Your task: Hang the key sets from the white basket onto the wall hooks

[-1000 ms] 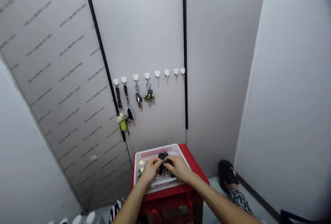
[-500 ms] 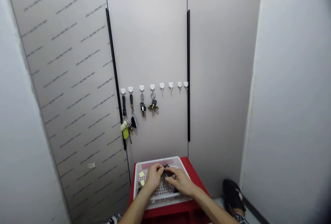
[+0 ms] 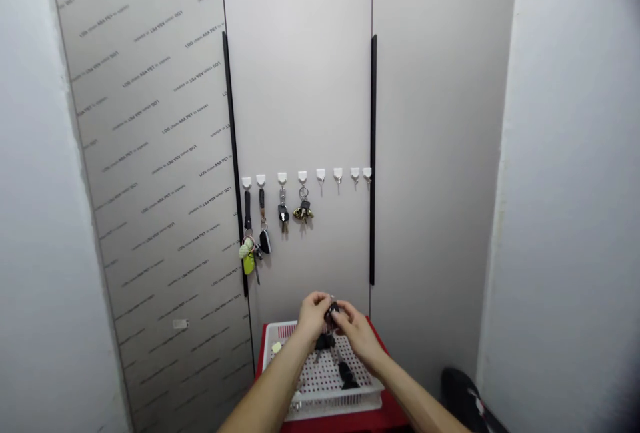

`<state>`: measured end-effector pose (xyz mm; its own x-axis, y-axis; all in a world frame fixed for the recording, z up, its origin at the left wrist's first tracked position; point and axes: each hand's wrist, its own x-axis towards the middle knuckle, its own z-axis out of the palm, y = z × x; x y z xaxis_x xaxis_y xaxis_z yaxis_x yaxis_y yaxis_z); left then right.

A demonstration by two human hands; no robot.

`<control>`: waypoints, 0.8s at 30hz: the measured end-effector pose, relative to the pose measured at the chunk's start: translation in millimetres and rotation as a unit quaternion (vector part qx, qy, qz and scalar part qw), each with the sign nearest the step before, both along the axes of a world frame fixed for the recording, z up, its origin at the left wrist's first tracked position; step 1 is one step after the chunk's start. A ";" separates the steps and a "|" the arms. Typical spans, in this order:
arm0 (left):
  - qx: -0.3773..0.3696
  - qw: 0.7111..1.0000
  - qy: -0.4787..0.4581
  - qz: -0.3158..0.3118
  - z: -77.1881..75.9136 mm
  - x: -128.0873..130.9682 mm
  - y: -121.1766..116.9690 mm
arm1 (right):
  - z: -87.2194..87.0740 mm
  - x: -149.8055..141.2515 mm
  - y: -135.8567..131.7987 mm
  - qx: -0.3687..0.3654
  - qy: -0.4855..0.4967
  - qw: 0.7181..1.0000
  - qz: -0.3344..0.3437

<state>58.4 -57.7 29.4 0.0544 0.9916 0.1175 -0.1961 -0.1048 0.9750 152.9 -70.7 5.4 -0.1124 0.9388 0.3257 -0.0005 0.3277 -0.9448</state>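
My left hand (image 3: 313, 316) and my right hand (image 3: 359, 334) meet above the white basket, fingers closed. Between their fingertips is a small dark set of keys (image 3: 332, 314), partly hidden by the fingers. More black keys (image 3: 325, 342) show right beneath it; I cannot tell whether they hang from it or lie in the basket. Another black key bunch (image 3: 347, 374) rests in the perforated white basket (image 3: 345, 406), toward its front right. A pale yellow piece (image 3: 277, 348) lies at the basket's left side.
White hooks (image 3: 321, 174) run in a row across the grey cabinet door (image 3: 300, 86). Key sets (image 3: 303, 211) hang from the left ones, one with a lime-green tag (image 3: 249, 264). Long black handles (image 3: 373, 160) flank the door. Under the basket is a red stand (image 3: 395, 420).
Both hands have risen out of the basket with the dark keys between them. The view has tilted up slightly, and more of the basket's floor shows.
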 end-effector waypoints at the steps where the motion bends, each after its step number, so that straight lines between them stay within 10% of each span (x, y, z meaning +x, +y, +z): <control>1: 0.008 1.000 -0.006 0.008 6.4 -0.7 1.9 | 7.2 -0.6 4.7 -0.009 0.015 1.000 -0.001; 8: 0.099 0.990 0.076 0.061 57.9 -3.0 29.1 | 83.2 -2.5 47.4 0.008 0.012 1.000 -0.024; 18: 0.260 0.925 0.252 0.113 171.5 1.5 72.1 | 205.4 -0.3 105.2 0.110 -0.019 0.989 -0.095; 24: 0.262 0.916 0.275 0.133 200.7 1.2 86.8 | 240.7 -5.5 122.1 0.077 -0.070 0.981 -0.162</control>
<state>59.6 29.0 230.1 0.0119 0.7936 0.6084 0.4093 -0.5590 0.7211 147.5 51.4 246.0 0.1294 0.8736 0.4691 0.2541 0.4280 -0.8673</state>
